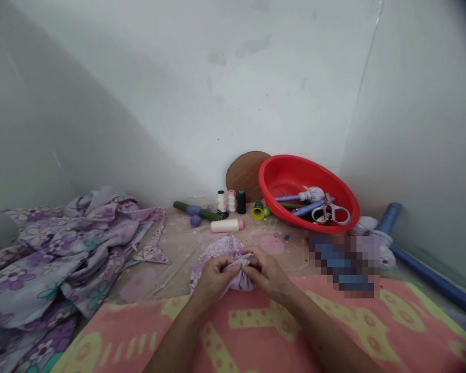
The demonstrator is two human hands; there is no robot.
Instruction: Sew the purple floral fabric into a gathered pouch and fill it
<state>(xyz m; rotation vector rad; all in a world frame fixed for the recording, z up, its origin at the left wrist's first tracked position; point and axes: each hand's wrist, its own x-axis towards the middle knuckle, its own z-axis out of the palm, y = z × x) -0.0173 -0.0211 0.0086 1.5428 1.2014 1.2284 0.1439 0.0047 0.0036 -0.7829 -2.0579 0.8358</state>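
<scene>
A piece of lilac flowered cloth [209, 254] is bunched up in front of me, between both hands. My left hand [217, 277] pinches its gathered edge from the left. From the right, my right hand [266, 274] grips the same gathered edge, thumb and fingers pressed together. The fingertips of the two hands nearly meet at the gather. Whether a needle or thread is between them is too small to make out. Just behind the cloth lies a white thread spool [226, 226] with a pink end.
A red basin [310, 160] leans at the back right, holding scissors [331, 211] and wrapped sticks. Upright thread spools [241, 202] stand by a cardboard disc [244, 173]. Flowered fabric [62, 259] is heaped at left. A blue roll [435, 274] lies right, near a pixelated patch.
</scene>
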